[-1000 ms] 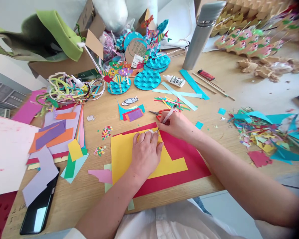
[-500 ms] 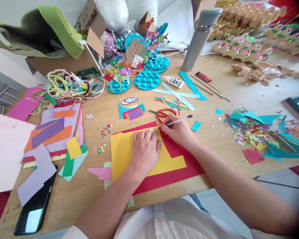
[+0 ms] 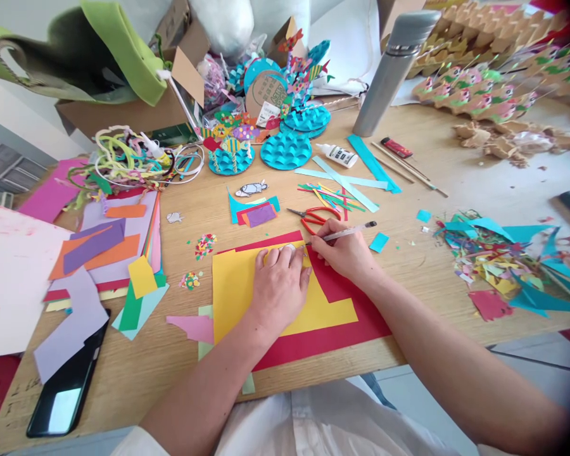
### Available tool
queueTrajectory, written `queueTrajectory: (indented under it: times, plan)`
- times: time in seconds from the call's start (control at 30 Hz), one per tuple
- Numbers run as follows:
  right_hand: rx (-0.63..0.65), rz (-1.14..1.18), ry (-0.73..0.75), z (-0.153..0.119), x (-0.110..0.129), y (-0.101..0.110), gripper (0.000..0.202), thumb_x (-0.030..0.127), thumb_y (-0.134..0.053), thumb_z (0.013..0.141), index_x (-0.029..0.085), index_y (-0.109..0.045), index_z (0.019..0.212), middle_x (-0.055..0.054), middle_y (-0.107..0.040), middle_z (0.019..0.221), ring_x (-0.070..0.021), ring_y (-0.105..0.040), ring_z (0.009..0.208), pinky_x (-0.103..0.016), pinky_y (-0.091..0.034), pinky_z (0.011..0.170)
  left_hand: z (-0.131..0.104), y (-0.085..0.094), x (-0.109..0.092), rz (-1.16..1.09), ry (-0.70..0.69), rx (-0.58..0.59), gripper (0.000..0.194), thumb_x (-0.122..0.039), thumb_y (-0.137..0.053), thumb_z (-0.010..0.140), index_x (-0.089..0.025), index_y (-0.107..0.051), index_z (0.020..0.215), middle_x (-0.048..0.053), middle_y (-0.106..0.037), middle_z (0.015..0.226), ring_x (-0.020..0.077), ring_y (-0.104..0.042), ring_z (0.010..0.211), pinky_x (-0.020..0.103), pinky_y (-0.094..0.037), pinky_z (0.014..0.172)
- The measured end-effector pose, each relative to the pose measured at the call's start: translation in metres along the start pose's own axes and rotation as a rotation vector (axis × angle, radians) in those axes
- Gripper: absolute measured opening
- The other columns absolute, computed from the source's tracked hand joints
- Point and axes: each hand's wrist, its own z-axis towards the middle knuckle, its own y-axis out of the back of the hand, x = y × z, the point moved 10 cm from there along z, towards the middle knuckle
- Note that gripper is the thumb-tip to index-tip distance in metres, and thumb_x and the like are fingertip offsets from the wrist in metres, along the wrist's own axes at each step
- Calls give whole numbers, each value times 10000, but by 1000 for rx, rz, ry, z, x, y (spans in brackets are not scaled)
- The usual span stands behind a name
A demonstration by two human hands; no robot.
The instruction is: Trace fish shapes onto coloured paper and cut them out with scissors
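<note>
My left hand [image 3: 281,285] lies on a sheet of yellow paper [image 3: 232,297], fingers stretched out. Its fingertips press on a small white cutout [image 3: 291,248], mostly covered by them. In my right hand [image 3: 344,256] is a pen [image 3: 349,233] with a clear barrel and dark end, held in a pinch. The pen's tip meets the yellow paper's upper edge, just right of the cutout. Red paper [image 3: 323,342] lies beneath the yellow sheet. Red-handled scissors or pliers [image 3: 313,218] rest just beyond my right hand.
Paper strips [image 3: 330,196], a glue bottle [image 3: 337,155] and a grey flask [image 3: 389,76] stand or lie farther back. Scraps [image 3: 494,253] are heaped at right. Coloured papers [image 3: 99,253] and a phone [image 3: 69,392] occupy the left. Blue egg-carton discs [image 3: 285,151] sit at the back.
The view has shifted slightly, so background things appear a little farther right. Both hands stay on the paper in nearly the same place, with the pen still held at the cutout's edge.
</note>
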Motion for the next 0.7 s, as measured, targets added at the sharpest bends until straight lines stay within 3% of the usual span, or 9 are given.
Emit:
queueTrajectory:
  times: [0.5, 0.7]
  plan:
    - [-80, -113, 94, -7, 8, 5, 193, 272, -594, 763, 223, -466, 627, 29, -521, 551, -114, -465, 489, -243, -373, 476, 0, -2, 1, 1, 3, -8, 329, -284, -442, 961, -174, -563, 1246, 93, -613, 1163, 238, -524, 1028, 441, -367, 949]
    - [-12, -4, -26, -6, 0, 1, 206, 295, -612, 772, 222, -461, 653, 30, -531, 540, -110, -481, 441, -238, -372, 429, 0, -1, 2, -32, 0, 6, 332, -253, -430, 961, -161, -552, 1256, 91, -618, 1123, 235, -525, 1016, 433, -367, 937]
